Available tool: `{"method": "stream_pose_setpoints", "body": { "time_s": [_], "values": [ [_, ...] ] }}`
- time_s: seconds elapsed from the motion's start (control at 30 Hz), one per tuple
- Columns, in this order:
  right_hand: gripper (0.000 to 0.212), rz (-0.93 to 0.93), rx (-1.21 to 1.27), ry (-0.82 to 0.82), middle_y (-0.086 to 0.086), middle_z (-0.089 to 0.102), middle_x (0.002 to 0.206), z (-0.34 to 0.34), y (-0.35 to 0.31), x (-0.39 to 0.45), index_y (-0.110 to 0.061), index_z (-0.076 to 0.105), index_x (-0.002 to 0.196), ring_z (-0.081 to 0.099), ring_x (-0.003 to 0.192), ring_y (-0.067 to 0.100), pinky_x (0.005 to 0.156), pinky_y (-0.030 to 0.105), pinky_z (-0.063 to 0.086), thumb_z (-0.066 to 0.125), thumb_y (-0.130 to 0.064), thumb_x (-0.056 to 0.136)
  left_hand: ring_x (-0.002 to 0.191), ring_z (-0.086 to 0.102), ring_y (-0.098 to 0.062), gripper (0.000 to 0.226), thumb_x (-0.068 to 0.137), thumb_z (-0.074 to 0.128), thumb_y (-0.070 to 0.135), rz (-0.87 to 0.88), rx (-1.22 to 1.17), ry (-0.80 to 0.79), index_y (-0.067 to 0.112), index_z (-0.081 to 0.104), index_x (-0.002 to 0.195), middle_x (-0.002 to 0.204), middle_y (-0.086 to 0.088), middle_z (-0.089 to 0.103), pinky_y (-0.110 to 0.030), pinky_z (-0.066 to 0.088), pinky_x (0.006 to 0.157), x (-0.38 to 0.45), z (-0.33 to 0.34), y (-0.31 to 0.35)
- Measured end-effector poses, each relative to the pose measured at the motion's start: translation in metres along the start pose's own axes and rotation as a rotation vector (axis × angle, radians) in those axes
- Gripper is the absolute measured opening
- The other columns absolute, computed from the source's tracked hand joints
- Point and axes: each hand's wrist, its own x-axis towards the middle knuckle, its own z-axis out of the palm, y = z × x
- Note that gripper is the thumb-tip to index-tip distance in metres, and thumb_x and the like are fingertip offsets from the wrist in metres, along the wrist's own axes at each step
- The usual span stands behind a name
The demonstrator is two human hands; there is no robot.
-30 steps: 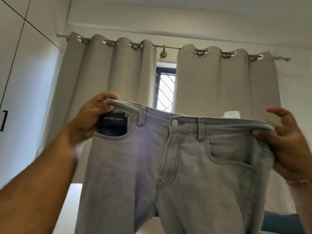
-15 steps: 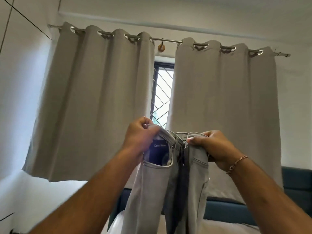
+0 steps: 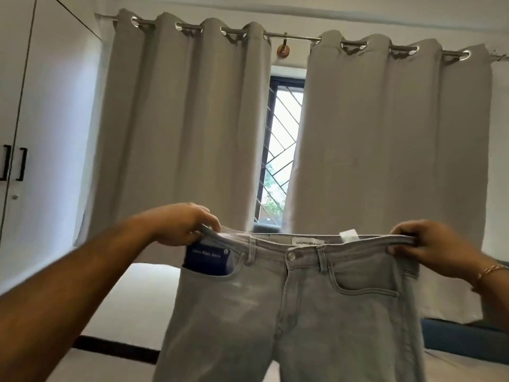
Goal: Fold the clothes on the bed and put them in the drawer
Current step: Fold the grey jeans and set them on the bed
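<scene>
A pair of light grey jeans (image 3: 297, 307) hangs in the air in front of me, front side facing me, waistband stretched flat and legs dropping out of the frame's bottom. A dark blue label sits in the left front pocket. My left hand (image 3: 181, 227) grips the waistband's left end, fingers curled over the top. My right hand (image 3: 421, 244), with a thin bracelet at the wrist, grips the waistband's right end. The bed and the drawer are hidden from view.
Beige curtains (image 3: 187, 128) hang on a metal rod across the wall ahead, with a barred window (image 3: 278, 155) in the gap. A white wardrobe (image 3: 24, 119) with black handles stands at the left. A dark blue headboard (image 3: 462, 340) shows at the lower right.
Half a second ago my hands held the waistband ends together with the jeans doubled lengthwise. Now the hands have moved apart and the jeans are spread wide, lower in view.
</scene>
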Motion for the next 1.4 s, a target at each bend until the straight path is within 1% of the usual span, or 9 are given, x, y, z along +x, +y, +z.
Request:
{"method": "stream_pose_setpoints", "body": {
  "time_s": [0.13,0.3,0.53,0.7,0.83,1.0,1.1,1.27,1.4],
  "values": [
    [0.017,-0.123,-0.119,0.106,-0.008,0.068,0.074,0.012,-0.015,0.01,-0.021,0.077,0.079,0.061,0.067,0.007,0.063,0.01,0.043,0.088,-0.01,0.079,0.089,0.064,-0.022,0.022,0.085,0.07,0.02,-0.013,0.315,-0.294,0.033,0.067,0.102,0.103,0.008,0.069,-0.032,0.05,0.071,0.007,0.003,0.024],
    [0.017,-0.193,-0.201,0.159,-0.003,0.066,0.076,0.023,-0.021,0.017,-0.018,0.076,0.081,0.055,0.066,0.005,0.062,0.015,0.036,0.09,-0.01,0.077,0.067,0.072,-0.018,0.025,0.081,0.08,0.024,-0.173,0.143,-0.208,0.031,0.068,0.101,0.093,0.009,0.071,-0.036,0.061,0.062,0.0,0.01,0.004],
    [0.019,-0.122,-0.244,0.096,-0.012,0.063,0.079,0.027,-0.011,0.026,-0.033,0.068,0.079,0.059,0.072,0.011,0.063,0.032,0.044,0.085,-0.027,0.083,0.076,0.057,0.0,0.037,0.095,0.066,0.021,-0.016,0.073,-0.157,0.042,0.061,0.125,0.095,0.017,0.064,-0.029,0.047,0.076,-0.006,0.028,-0.009],
    [0.021,-0.032,-0.209,0.063,-0.01,0.065,0.078,0.037,-0.01,0.028,-0.033,0.066,0.078,0.059,0.072,0.009,0.061,0.03,0.042,0.084,-0.028,0.085,0.074,0.065,-0.003,0.04,0.091,0.072,0.015,0.018,-0.037,-0.175,0.054,0.059,0.092,0.094,0.018,0.069,-0.025,0.053,0.072,-0.001,0.026,-0.011],
    [0.025,0.018,-0.222,0.059,-0.01,0.065,0.078,0.044,-0.006,0.026,-0.035,0.062,0.074,0.06,0.073,0.011,0.064,0.034,0.048,0.085,-0.03,0.085,0.061,0.075,-0.022,0.024,0.088,0.08,0.014,-0.079,-0.176,-0.184,0.027,0.06,0.084,0.086,-0.005,0.071,-0.052,0.063,0.064,0.0,0.021,-0.023],
    [0.017,0.004,-0.162,0.077,-0.01,0.066,0.075,0.045,-0.012,0.026,-0.029,0.069,0.079,0.06,0.07,0.009,0.059,0.028,0.043,0.085,-0.028,0.085,0.062,0.071,-0.02,0.022,0.088,0.078,0.02,-0.059,-0.181,-0.208,0.022,0.063,0.073,0.069,0.001,0.07,-0.046,0.063,0.064,-0.005,0.027,-0.033],
    [0.02,0.057,0.114,0.095,-0.003,0.07,0.077,0.041,-0.017,0.022,-0.026,0.073,0.076,0.065,0.076,0.018,0.062,0.027,0.046,0.085,-0.011,0.084,0.071,0.07,-0.018,0.025,0.092,0.075,0.007,-0.103,-0.473,0.009,0.018,0.061,0.074,0.071,0.001,0.066,-0.04,0.064,0.064,-0.009,0.029,-0.033],
    [0.019,-0.144,1.288,0.277,0.005,0.073,0.097,0.02,-0.042,-0.015,-0.022,0.068,0.073,0.071,0.094,0.019,0.084,0.027,0.061,0.076,-0.005,0.07,0.093,0.074,-0.015,0.04,0.083,0.086,0.026,-0.04,-1.347,0.463,0.028,0.07,0.119,0.105,-0.003,0.076,-0.028,0.063,0.077,-0.018,0.033,-0.03],
    [0.021,0.11,1.281,0.273,0.005,0.072,0.084,0.044,-0.036,0.01,-0.017,0.069,0.092,0.072,0.078,0.018,0.068,0.028,0.062,0.081,-0.015,0.075,0.072,0.075,-0.017,0.011,0.098,0.066,0.006,-0.424,-1.422,0.632,0.007,0.072,0.107,0.084,-0.009,0.077,-0.028,0.063,0.066,0.023,0.052,-0.01]
  ]
}}
